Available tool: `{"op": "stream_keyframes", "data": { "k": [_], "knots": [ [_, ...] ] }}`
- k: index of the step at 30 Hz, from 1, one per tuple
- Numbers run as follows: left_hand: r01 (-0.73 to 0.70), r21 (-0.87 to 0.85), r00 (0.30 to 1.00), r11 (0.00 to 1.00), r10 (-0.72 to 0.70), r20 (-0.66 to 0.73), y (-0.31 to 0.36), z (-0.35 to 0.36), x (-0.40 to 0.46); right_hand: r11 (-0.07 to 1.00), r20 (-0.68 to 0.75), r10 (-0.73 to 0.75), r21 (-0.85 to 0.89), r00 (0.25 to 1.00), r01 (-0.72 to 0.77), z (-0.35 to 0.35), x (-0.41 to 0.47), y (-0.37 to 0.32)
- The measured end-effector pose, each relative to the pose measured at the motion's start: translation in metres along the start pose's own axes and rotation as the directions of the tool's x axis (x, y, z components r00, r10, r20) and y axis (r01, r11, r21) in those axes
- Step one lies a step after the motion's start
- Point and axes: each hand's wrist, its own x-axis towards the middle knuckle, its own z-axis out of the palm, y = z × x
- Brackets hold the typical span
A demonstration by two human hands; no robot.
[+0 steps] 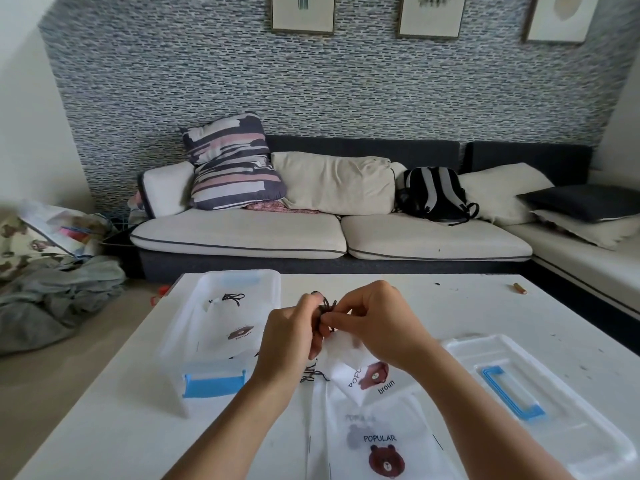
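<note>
At the middle of the white tabletop (pixel 450 306), in the head view, both hands meet over 1 small white pouch (pixel 363 379) printed with a brown bear. The left hand (pixel 291 330) and the right hand (pixel 377 323) have their fingers curled and pressed tip to tip. Each pinches the black cord (pixel 327 304) where it gathers the pouch's mouth. A loop of cord stands up just above the fingertips, and loose ends trail onto the tabletop below the left wrist.

The pouch hangs from that pinch with its long axis slanting from the mouth at the fingers down toward the person and to the right. Its lower end rests on the tabletop. The cord therefore lies directly between the 2 hands, with neither nearer than the other, so tightening it looks like a matter of drawing the hands apart.

To the left of the left hand stands a clear plastic box (pixel 180 337) with a blue latch (pixel 214 381), its top open. In it lies 1 packed pouch (pixel 239 336), its cord already drawn. The left hand is the nearer one to this box.

Its lid (pixel 571 445), with a blue handle (pixel 512 393), lies to the right of the right forearm. A flat pouch (pixel 381 441) waits between the forearms.
</note>
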Motion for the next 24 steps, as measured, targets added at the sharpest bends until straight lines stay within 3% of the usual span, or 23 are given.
{"op": "stream_keyframes", "data": {
  "k": [3, 7, 10, 16, 24],
  "knots": [
    [-0.049, 0.066, 0.998, 0.997, 0.050, -0.022, -0.006, 0.001, 0.001, 0.999, 0.001, -0.023, -0.023, 1.000, 0.024, 0.002, 0.000, 0.000],
    [0.018, -0.060, 0.999, 0.998, -0.020, -0.037, -0.010, 0.000, 0.002, 0.999, 0.073, -0.033, 0.018, 0.997, 0.031, 0.000, 0.001, 0.002],
    [-0.009, -0.165, 1.000, 0.986, 0.005, -0.026, -0.010, -0.002, 0.005, 0.990, 0.119, 0.032, 0.136, 0.992, -0.049, -0.010, 0.003, 0.007],
    [-0.047, -0.169, 0.999, 0.985, 0.044, -0.018, -0.011, -0.001, 0.007, 0.967, 0.066, 0.071, 0.240, 0.995, -0.084, -0.005, 0.006, 0.015],
    [-0.090, -0.076, 0.996, 0.993, 0.090, -0.003, -0.016, 0.002, 0.004, 0.980, -0.045, 0.036, 0.195, 0.998, -0.027, 0.003, 0.003, 0.012]
  ]
}}
